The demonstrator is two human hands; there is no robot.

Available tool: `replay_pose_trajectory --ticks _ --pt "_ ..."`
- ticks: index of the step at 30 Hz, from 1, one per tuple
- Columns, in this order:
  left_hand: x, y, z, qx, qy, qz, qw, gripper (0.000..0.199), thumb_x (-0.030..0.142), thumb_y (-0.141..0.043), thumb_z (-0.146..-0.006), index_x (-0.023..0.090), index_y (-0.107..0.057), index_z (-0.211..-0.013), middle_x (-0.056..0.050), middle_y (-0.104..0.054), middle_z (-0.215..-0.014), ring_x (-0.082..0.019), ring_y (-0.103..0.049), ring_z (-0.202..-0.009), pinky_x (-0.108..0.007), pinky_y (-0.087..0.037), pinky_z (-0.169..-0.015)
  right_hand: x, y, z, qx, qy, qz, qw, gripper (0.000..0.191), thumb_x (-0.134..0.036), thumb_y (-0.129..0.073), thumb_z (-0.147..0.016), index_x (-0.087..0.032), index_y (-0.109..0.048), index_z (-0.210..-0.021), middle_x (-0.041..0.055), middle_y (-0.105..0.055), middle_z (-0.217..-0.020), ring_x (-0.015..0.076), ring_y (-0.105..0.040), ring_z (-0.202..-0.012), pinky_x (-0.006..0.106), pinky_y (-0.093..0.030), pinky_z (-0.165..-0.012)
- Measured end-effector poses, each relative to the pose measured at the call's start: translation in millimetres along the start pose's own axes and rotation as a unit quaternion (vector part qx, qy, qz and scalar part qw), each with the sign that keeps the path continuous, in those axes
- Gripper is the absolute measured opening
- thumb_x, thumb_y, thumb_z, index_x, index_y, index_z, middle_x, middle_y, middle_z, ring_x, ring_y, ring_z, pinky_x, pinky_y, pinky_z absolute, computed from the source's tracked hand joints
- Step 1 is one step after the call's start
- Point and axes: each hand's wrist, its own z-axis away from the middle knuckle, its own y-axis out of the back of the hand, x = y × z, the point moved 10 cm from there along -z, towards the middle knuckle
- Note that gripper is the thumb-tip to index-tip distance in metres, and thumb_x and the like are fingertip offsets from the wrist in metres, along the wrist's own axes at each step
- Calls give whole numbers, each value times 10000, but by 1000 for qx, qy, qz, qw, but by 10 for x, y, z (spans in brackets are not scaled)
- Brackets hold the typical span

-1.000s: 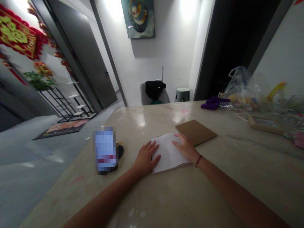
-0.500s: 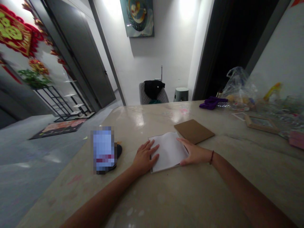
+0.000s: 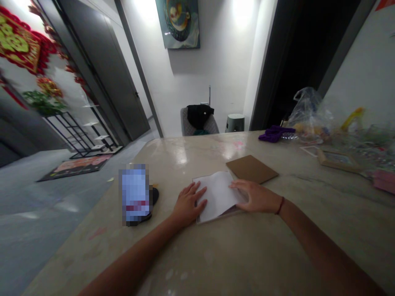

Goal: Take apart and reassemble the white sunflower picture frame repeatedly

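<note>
On the desk [image 3: 265, 255], the white paper [image 3: 216, 193] has bent up by the half-curled right hand [image 3: 259, 197], grip unclear, baring a darker layer [image 3: 230, 211], the left hand [image 3: 187, 205] spread open at its left.

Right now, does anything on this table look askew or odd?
The white sheet isn't flat: its right side bows up by the right hand, baring a darker strip at the lower right. Beyond it, the brown board lies askew to the far edge of the table.

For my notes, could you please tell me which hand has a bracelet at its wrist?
The right hand, the one nearer the brown board: a dark red bracelet circles its wrist, while the left hand has none.
</note>
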Motion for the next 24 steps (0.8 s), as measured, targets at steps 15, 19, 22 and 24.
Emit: replay_pose_trajectory --ticks 15,19,22,24 --pt "3 -2 -1 6 2 6 1000 469 407 -416 -841 248 -460 -1280 -65 -350 -1415 -243 -292 -1308 -435 -236 -1070 929 -255 -21 170 -284 -376 865 360 -366 -575 -700 -150 -570 -988 72 -676 -796 178 -627 -641 303 -504 -560" --pt "-55 20 -8 29 16 40 999 475 404 -425 -838 209 -467 -1268 -83 -343 -1419 -226 -302 -1305 -409 -241 -1075 919 -248 -49 156 -255 -340 892 266 -225 -596 -637 -145 -607 -890 16 -647 -630 147 -589 -562 269 -469 -527" --pt "-203 108 -6 90 52 111 988 457 400 -414 -844 194 -473 -1247 -83 -377 -1399 -196 -344 -1281 -370 -268 -1067 936 -165 -16 178 -261 -367 875 283 -231 -603 -640 -146 -617 -909 27 -670 -682 134 -582 -556 255 -454 -508" --pt "-349 186 17 143 91 175 970 436 398 -399 -847 186 -487 -1218 -83 -447 -1346 -182 -400 -1242 -350 -299 -1049 898 -76 -2 200 -245 -413 854 311 -272 -631 -638 -155 -627 -926 36 -687 -752 135 -593 -594 249 -456 -517"
